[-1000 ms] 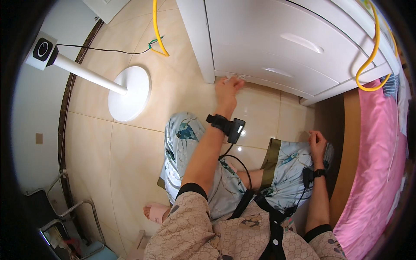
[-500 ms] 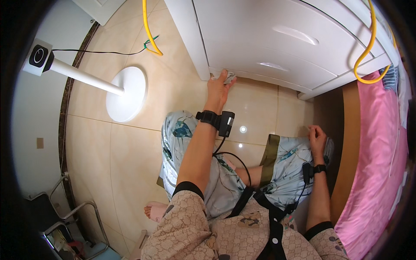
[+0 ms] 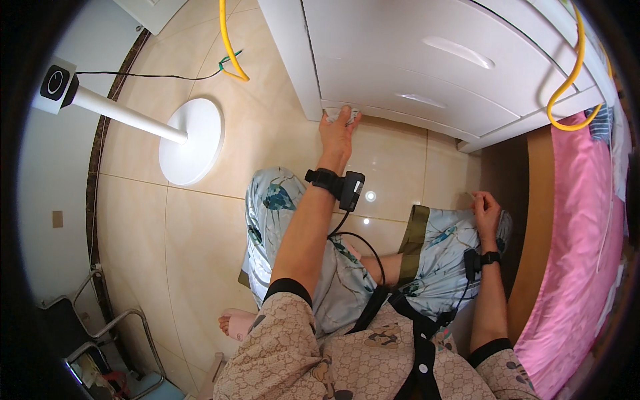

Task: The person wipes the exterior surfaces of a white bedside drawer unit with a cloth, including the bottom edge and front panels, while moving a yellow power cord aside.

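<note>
At the lower left corner of a white drawer cabinet (image 3: 380,73), my left hand (image 3: 337,139) reaches forward. Its fingers are closed on a crumpled whitish cloth (image 3: 333,115), pressed to the cabinet's bottom edge; the cloth is partly hidden by the fingers. My right hand (image 3: 487,212) hovers by or rests on my right knee, fingers curled. Whether anything small is pinched in it, I cannot make out. Both wrists wear black straps with small dark devices, and a black cable runs from the left one (image 3: 351,191).
A white pole on a round base (image 3: 191,141) stands on the tiled floor to the left. Yellow cables (image 3: 229,47) hang in front. Pink fabric (image 3: 573,233) drapes over a wooden edge (image 3: 535,193) at the right. A metal-framed chair (image 3: 127,320) is at lower left.
My left hand has shifted slightly along the cabinet's bottom edge with the cloth, a little to the left. The right hand stays almost still. The view has moved slightly.
</note>
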Demonstrator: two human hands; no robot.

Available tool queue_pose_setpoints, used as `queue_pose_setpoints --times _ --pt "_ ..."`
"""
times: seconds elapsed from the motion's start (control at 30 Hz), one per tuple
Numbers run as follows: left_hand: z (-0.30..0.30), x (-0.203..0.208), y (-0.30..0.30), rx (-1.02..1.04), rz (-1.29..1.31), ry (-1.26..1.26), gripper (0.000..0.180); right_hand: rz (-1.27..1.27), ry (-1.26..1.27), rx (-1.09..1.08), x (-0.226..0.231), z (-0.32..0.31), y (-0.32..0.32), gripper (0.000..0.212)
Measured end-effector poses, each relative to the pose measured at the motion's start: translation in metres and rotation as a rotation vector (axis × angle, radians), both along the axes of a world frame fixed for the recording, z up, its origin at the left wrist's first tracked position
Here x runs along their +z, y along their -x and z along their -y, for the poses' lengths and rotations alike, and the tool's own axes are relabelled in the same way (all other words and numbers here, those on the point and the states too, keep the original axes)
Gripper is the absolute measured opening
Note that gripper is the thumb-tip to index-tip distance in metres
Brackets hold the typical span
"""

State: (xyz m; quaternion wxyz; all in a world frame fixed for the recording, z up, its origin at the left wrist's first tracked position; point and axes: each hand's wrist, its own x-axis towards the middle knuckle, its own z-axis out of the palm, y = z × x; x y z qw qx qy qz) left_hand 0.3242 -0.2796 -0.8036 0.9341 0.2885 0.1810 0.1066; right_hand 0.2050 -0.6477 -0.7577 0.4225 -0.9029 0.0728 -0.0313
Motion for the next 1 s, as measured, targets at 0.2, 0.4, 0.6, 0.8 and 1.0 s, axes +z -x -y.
queue_pose_setpoints --times 0.2,0.4,0.6,0.8,1.0 --pt "0.004 0.003 0.000 0.018 -0.009 -0.032 0.031 -0.005 -0.014 0.007 -0.002 0.003 -0.001 0.021" --pt "0.005 0.009 0.001 0.017 -0.035 -0.095 0.023 0.003 -0.021 0.006 -0.002 0.002 -0.001 0.023" --pt "0.005 0.006 0.002 0.036 -0.031 -0.176 0.027 0.000 0.004 0.007 -0.001 0.001 -0.001 0.023" --pt "0.003 0.010 0.003 -0.015 -0.041 -0.171 0.028 -0.006 -0.022 -0.003 -0.002 0.003 -0.001 0.024" --pt "0.002 0.005 0.002 -0.007 -0.052 -0.115 0.018 0.001 -0.032 0.006 -0.001 0.001 -0.002 0.024"
